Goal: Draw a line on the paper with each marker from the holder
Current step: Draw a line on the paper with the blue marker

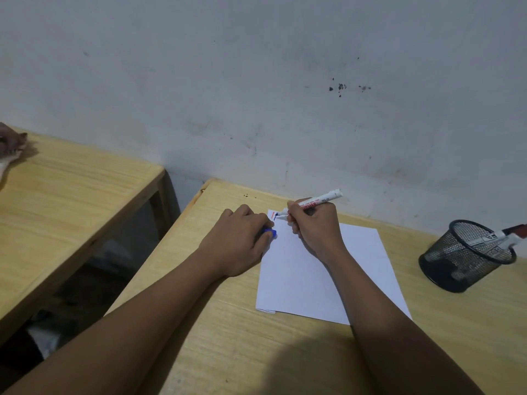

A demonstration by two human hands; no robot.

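A white sheet of paper (322,275) lies on the wooden desk (228,337). My right hand (313,229) grips a white marker (316,202) with its blue tip touching the paper's far left corner, just under a short red line (274,214). My left hand (242,240) rests on the paper's left edge, fingers closed around a blue cap (270,232). A black mesh holder (467,255) stands at the right with a red-capped marker (502,235) leaning out of it.
A grey stained wall runs along the desk's far edge. A second wooden table (71,201) stands to the left across a gap, with another person's hand (11,141) on its far corner.
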